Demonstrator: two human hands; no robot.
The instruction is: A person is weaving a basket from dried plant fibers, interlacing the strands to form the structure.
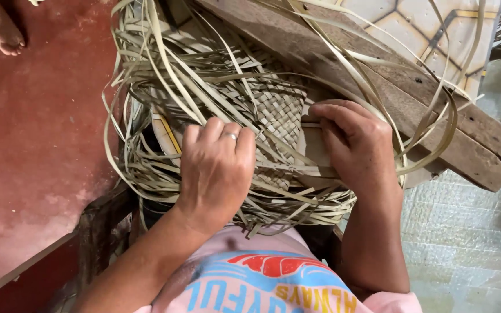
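A half-woven mat of pale dried leaf strips (276,113) lies in front of me, with long loose strips (146,75) curling out on all sides. My left hand (215,168), a ring on one finger, presses flat on the strips at the mat's near left, fingers together. My right hand (357,145) rests on the mat's right edge and pinches a flat strip (311,124) between thumb and fingers.
A worn wooden plank (436,116) runs diagonally behind the weaving. A red floor (35,145) is on the left, pale tiles (465,232) on the right. Another person's bare foot (1,29) shows at the top left. A dark wooden frame (96,226) stands near my left arm.
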